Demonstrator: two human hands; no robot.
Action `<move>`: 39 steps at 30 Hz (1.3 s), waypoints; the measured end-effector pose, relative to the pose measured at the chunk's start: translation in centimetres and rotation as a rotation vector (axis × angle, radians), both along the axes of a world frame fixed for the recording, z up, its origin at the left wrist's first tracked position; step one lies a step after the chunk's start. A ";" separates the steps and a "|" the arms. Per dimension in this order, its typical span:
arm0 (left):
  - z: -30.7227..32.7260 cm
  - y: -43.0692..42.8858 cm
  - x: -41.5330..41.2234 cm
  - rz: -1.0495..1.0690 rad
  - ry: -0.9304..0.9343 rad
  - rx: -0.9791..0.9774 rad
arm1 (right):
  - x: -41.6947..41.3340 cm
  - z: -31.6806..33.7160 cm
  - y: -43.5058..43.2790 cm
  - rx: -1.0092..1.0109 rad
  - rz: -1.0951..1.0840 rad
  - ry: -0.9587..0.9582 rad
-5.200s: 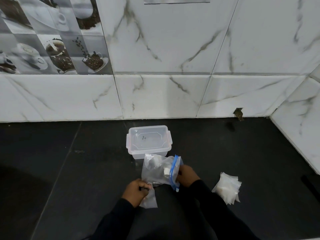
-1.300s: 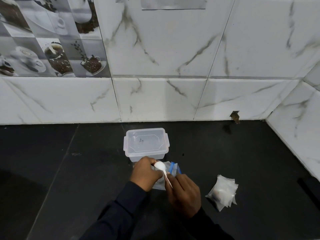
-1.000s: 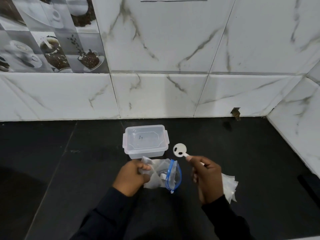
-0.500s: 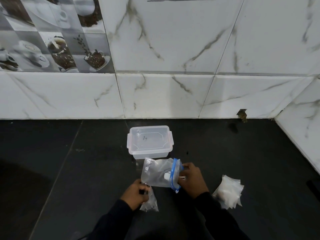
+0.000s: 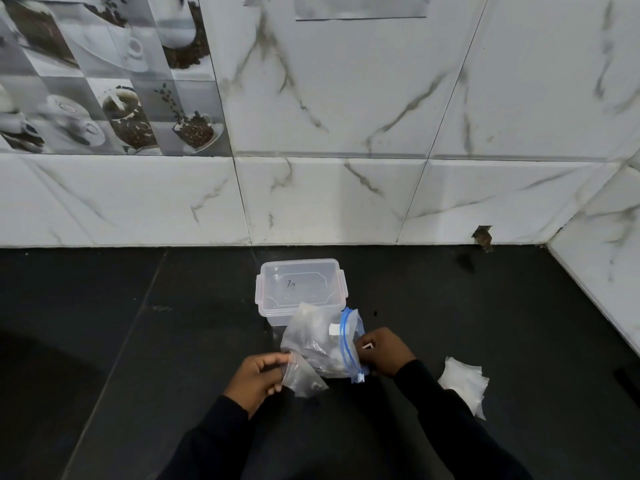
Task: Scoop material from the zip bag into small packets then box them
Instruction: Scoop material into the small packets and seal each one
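A: Where's the bag?
B: The bag (image 5: 318, 341) is in the middle, just in front of the box (image 5: 299, 289), and from this angle it overlaps the box's near wall. Its blue zip (image 5: 346, 344) faces right.
A: Who has it?
B: The right hand (image 5: 384, 351) — its fingers are curled at the zip edge, gripping the bag's mouth. A white sliver (image 5: 367, 346) shows at its fingertips; I can't tell what it is.
A: And the left?
B: The left hand (image 5: 258, 375) pinches a small clear packet (image 5: 303, 379) between thumb and fingers. The packet's top touches the bag's lower left corner. I can't say whether that hand also holds the bag.
A: Anything inside the bag?
B: Greyish stuff low down and a small white patch (image 5: 334, 330) near the zip — too blurred through the plastic to name.
A: The box?
B: It's clear, with its lid on and a small dark mark on the lid. It stands on the black surface (image 5: 138, 341) near the marble wall (image 5: 346, 133).
A: Other packets?
B: A white pile (image 5: 464, 382) lies on the surface beside the right sleeve (image 5: 450, 427), apart from the bag.
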State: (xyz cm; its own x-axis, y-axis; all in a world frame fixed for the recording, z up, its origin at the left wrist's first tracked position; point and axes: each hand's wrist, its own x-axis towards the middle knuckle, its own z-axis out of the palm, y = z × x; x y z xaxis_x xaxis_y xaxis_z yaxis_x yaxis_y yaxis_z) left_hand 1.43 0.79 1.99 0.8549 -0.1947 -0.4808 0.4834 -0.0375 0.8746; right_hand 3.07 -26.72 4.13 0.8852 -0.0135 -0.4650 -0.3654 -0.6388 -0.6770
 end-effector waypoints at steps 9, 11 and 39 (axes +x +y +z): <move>2.1 -0.8 0.6 -0.004 -0.208 -0.121 | 0.5 -0.7 -0.1 -0.100 -0.021 0.100; 2.6 -1.2 0.5 -0.033 -0.239 -0.139 | 0.4 -0.7 0.1 -0.096 -0.038 0.110; -3.7 -1.5 -2.4 -0.152 -0.036 0.189 | 1.6 -1.0 1.4 -0.172 0.085 0.055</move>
State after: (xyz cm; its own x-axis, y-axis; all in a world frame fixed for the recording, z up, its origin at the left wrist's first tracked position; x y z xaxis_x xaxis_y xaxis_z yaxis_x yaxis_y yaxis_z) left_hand -0.98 -0.70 -1.72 0.8400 -0.2316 -0.4907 0.4283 -0.2721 0.8617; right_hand 4.67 -25.33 3.12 0.8599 -0.0230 -0.5100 -0.3383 -0.7738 -0.5355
